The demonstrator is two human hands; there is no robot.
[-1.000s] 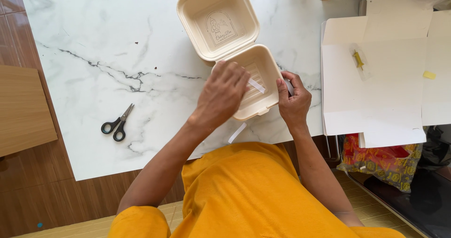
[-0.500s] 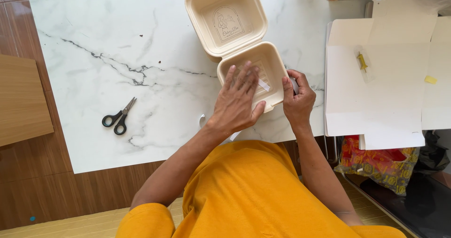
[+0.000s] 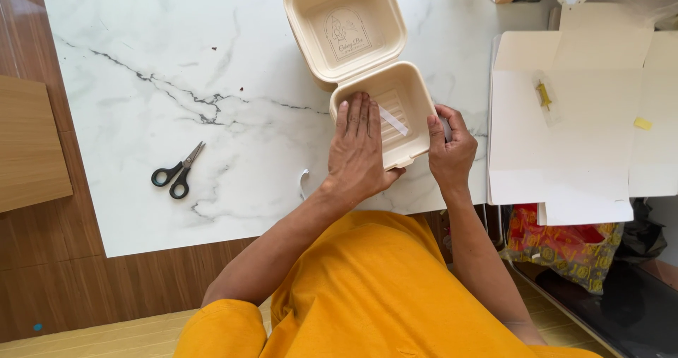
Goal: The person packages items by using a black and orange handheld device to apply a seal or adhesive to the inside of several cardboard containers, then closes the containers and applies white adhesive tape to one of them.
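An open beige clamshell food box [image 3: 353, 47] lies on the white marble table [image 3: 176, 68], its lid tipped back and its tray nearest me. A strip of clear tape [image 3: 393, 120] lies inside the tray. My left hand [image 3: 360, 150] rests flat, fingers together, over the tray's left half and near rim. My right hand [image 3: 449, 150] grips the tray's right wall, thumb against the side; a small grey object shows between its fingers but I cannot tell what it is.
Black-handled scissors [image 3: 176, 174] lie on the marble to the left. A small white strip [image 3: 304, 183] curls near my left wrist. Flattened white cardboard [image 3: 572, 132] covers the right side. A wooden board [image 3: 28, 146] sits far left; colourful bag [image 3: 558, 245] lower right.
My left hand has slid from reaching into the tray back toward me and now lies flat over its near rim. The right hand stays on the tray's right side.
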